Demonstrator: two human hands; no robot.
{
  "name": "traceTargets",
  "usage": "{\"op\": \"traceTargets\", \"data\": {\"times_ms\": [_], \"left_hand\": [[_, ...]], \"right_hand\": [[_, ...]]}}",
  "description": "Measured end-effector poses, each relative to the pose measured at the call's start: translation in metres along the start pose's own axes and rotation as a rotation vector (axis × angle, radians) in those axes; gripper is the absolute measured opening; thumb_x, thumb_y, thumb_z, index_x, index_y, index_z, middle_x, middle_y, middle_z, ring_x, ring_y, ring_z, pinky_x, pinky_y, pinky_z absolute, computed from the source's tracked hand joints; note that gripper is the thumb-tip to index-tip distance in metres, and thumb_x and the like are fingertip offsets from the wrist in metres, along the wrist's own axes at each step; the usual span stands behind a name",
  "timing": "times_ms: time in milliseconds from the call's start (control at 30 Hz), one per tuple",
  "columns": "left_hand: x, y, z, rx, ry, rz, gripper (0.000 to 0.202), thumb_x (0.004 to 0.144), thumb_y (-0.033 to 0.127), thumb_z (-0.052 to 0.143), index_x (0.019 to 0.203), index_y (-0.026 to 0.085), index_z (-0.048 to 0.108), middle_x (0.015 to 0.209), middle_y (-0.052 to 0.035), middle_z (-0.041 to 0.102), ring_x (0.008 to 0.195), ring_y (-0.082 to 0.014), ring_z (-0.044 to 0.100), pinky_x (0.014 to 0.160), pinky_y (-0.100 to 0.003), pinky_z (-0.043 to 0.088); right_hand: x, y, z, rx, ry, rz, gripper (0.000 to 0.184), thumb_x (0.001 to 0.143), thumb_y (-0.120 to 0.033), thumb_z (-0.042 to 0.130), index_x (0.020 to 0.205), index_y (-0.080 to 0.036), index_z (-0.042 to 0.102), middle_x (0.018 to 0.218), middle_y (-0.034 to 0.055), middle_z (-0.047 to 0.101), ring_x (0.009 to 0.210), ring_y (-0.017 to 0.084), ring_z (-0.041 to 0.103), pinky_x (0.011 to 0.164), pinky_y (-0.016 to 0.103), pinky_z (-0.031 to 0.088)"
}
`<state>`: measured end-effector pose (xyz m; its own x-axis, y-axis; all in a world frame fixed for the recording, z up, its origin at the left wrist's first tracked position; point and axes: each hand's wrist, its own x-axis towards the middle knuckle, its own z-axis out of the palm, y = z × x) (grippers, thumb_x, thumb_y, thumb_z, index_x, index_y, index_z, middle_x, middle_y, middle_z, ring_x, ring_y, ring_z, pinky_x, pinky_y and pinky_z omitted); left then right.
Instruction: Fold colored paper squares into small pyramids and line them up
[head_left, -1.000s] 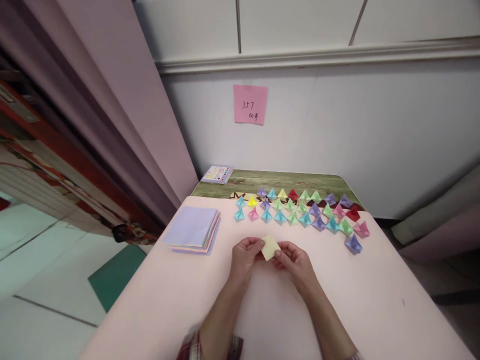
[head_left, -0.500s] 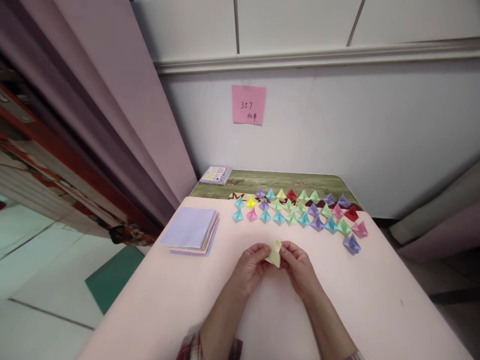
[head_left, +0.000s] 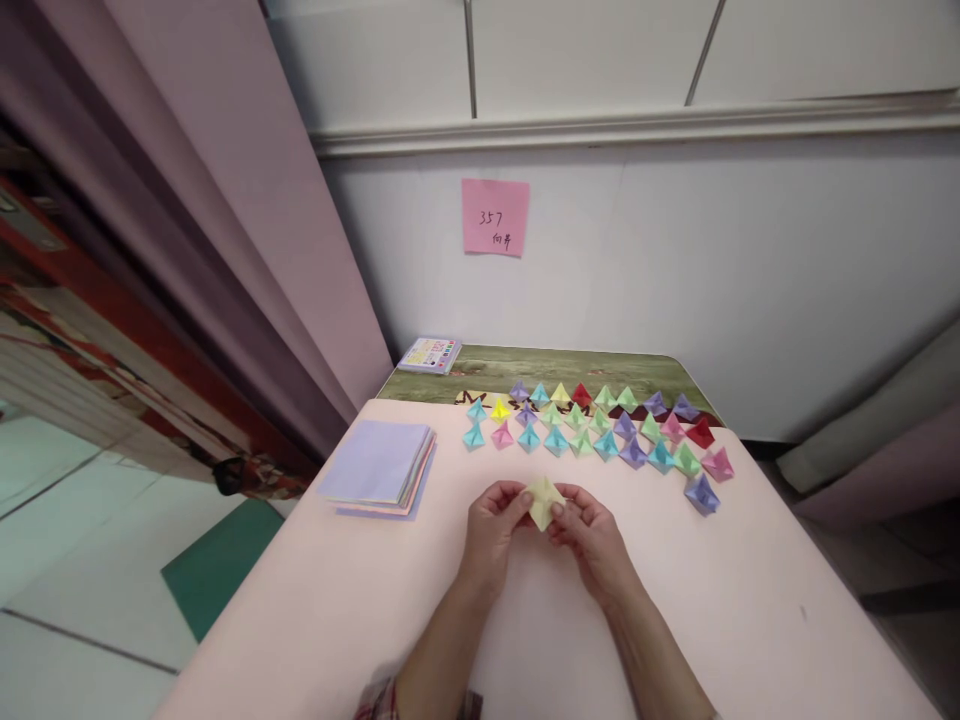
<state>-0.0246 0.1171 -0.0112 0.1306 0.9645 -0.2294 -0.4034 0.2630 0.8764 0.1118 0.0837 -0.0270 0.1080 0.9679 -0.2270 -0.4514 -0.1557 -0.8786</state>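
Both hands meet over the middle of the pink surface [head_left: 337, 620]. The left hand [head_left: 491, 525] and right hand [head_left: 589, 530] pinch a pale yellow folded paper [head_left: 543, 500] between them, fingers closed on its left and right edges, held just above the surface. Beyond it lie rows of small folded paper shapes [head_left: 600, 430] in mixed colours. A stack of paper sheets [head_left: 375, 465] sits to the left. A pink note [head_left: 494, 217] is stuck on the wall.
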Motion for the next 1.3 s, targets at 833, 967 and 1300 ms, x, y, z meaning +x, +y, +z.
{"op": "traceTargets", "data": {"times_ms": [833, 967, 1300], "left_hand": [[-0.0042, -0.0018, 0.0008, -0.165, -0.204, -0.209, 0.028, 0.061, 0.022, 0.083, 0.073, 0.013, 0.06, 0.066, -0.0014, 0.064, 0.061, -0.0129, 0.061, 0.063, -0.026, 0.05], [-0.0047, -0.002, 0.0005, -0.14, -0.234, -0.255, 0.029, 0.059, 0.021, 0.084, 0.071, 0.013, 0.059, 0.064, -0.002, 0.064, 0.06, -0.014, 0.061, 0.062, -0.027, 0.05], [-0.0055, -0.0011, -0.0014, -0.264, -0.249, -0.332, 0.023, 0.062, 0.018, 0.082, 0.074, 0.012, 0.064, 0.07, -0.0042, 0.066, 0.065, -0.0135, 0.062, 0.066, -0.026, 0.05]], "right_hand": [[0.0017, 0.0075, 0.002, 0.104, 0.078, -0.039, 0.029, 0.072, -0.045, 0.075, 0.074, -0.019, 0.063, 0.055, -0.0055, 0.046, 0.046, 0.007, 0.031, 0.043, 0.021, 0.024], [-0.0002, 0.0058, 0.0027, 0.157, 0.067, 0.004, 0.03, 0.069, -0.043, 0.079, 0.068, -0.018, 0.062, 0.056, -0.005, 0.05, 0.049, 0.008, 0.038, 0.046, 0.02, 0.03], [-0.0034, -0.0017, 0.0055, 0.249, -0.077, 0.08, 0.025, 0.071, -0.038, 0.078, 0.083, -0.018, 0.066, 0.071, -0.0011, 0.059, 0.059, 0.009, 0.049, 0.053, 0.02, 0.039]]}}
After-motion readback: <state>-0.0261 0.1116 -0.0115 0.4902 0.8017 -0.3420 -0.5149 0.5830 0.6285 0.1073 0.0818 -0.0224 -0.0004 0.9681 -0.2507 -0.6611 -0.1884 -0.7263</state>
